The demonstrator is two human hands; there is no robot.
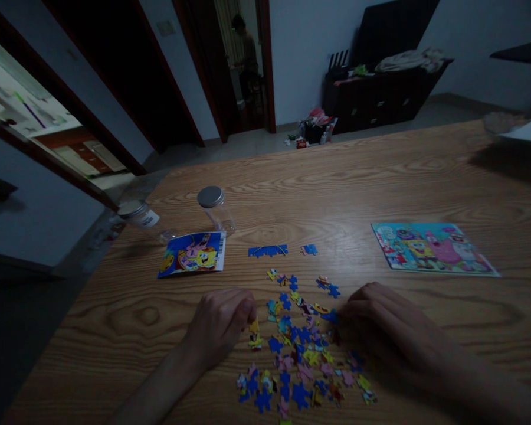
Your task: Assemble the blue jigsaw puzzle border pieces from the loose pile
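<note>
Loose jigsaw puzzle pieces (pixel 300 336), mostly blue, yellow and pink, lie scattered between my hands on the wooden table. My left hand (pixel 223 321) rests at the left of the pile, thumb and fingers closed at the upper end of a yellow puzzle piece (pixel 254 337). On the other side, my right hand (pixel 387 321) has its fingers curled together, the tips at a blue-and-yellow puzzle piece (pixel 330 315); its palm side is hidden. Beyond the pile sit a joined blue strip (pixel 268 251) and a small joined blue piece (pixel 308 249).
A cartoon picture card (pixel 194 255) lies at left, a larger picture sheet (pixel 433 249) at right. Behind the card are an upright lidded clear jar (pixel 216 209) and another jar (pixel 144 218) that looks tilted. A person (pixel 248 59) is beyond the doorway.
</note>
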